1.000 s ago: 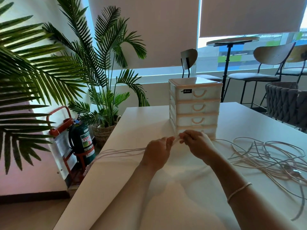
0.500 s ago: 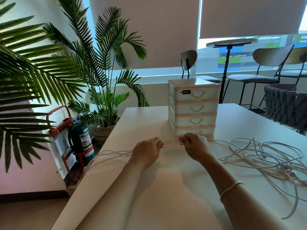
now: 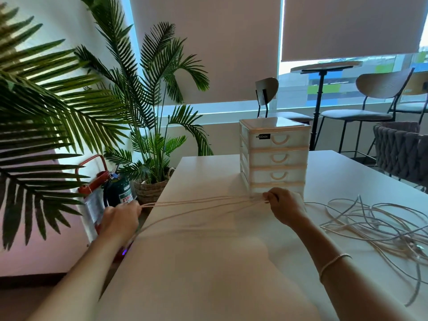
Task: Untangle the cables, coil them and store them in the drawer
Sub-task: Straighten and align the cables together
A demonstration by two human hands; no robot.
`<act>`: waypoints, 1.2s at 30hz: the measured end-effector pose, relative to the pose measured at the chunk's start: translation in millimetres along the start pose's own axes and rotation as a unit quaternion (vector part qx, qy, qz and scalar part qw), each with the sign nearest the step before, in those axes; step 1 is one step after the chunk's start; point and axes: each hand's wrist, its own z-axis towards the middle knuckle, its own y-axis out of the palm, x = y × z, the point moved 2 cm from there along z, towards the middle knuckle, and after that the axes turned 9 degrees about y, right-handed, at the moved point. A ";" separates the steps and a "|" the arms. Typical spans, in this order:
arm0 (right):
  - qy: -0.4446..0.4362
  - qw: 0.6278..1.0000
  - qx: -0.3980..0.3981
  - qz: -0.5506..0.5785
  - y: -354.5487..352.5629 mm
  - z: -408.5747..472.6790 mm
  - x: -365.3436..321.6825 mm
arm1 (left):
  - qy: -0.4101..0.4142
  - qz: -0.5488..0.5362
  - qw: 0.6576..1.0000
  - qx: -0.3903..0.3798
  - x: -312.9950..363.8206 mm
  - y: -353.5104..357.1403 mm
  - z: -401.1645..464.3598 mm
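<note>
Two large palm plants (image 3: 97,93) filled the left half of the frame, the nearer one's fronds spreading across the left edge and the farther one rising from a woven basket pot (image 3: 150,189) at centre left. A white table (image 3: 208,262) took up the lower centre and right, running from the bottom edge up to mid-frame. At the far end of it, right of centre, stood a small white drawer unit (image 3: 275,156) with four stacked drawers, all closed. Loose pale cables (image 3: 375,223) lay in a tangled heap on the table at the right edge, near the right forearm.

Several strands (image 3: 196,205) stretched taut in a nearly level line across the middle of the frame, between the two hands. The right hand (image 3: 286,208) sat just in front of the drawer unit's bottom drawer, fingers curled tight around the gathered strands, back of the hand toward the camera. The left hand (image 3: 120,220) was beyond the table's left edge, at centre left, its fingers closed on the other end of the same strands; exactly how many strands it pinched could not be made out. A thin bracelet (image 3: 333,262) circled the right wrist. A green fire extinguisher (image 3: 120,192) stood on the floor beside the basket pot, just above the left hand.
</note>
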 end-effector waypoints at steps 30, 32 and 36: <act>-0.057 0.979 -0.193 -0.019 -40.9 -15.1 -47.8 | 0.070 -0.253 0.958 0.119 201.5 -50.9 12.5; -0.066 0.977 -0.189 -0.067 -47.4 -9.9 -38.2 | 0.068 -0.243 0.960 0.119 200.1 -49.4 12.7; -0.066 0.978 -0.149 -0.133 -72.9 2.6 -9.4 | 0.061 -0.225 0.965 0.119 188.6 -46.2 16.2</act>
